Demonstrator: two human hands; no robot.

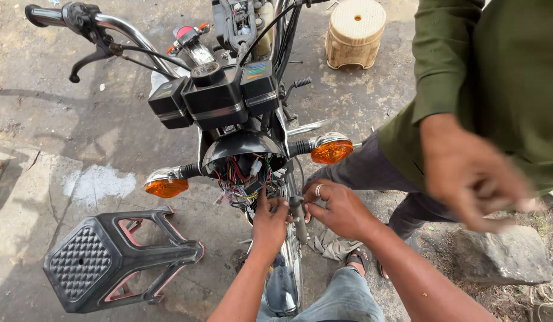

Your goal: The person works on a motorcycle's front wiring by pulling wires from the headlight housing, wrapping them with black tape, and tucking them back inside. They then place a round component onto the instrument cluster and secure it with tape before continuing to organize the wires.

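1. The wiring bundle (244,179) of the motorcycle hangs loose and tangled out of the open headlight shell (241,146). No lamp sits in the shell, so the front is stripped and, judging by this, nothing is yet closed up.
2. The left hand (269,223) reaches up just below the wires, its fingers (263,200) curled nearly closed at the lowest strands; whether they pinch a wire cannot be told.
3. The right hand (342,209), a ring on one finger, lies just beside the left, its fingers wrapped around a small dark grey part (297,210) by the fork.
4. To either side of the hands stand the orange turn signals (331,149), above them the black instrument cluster (214,95).
5. Left of the fingers lies a tipped black plastic stool (109,259); to the right stands another person, whose blurred hand (473,173) hangs well apart.
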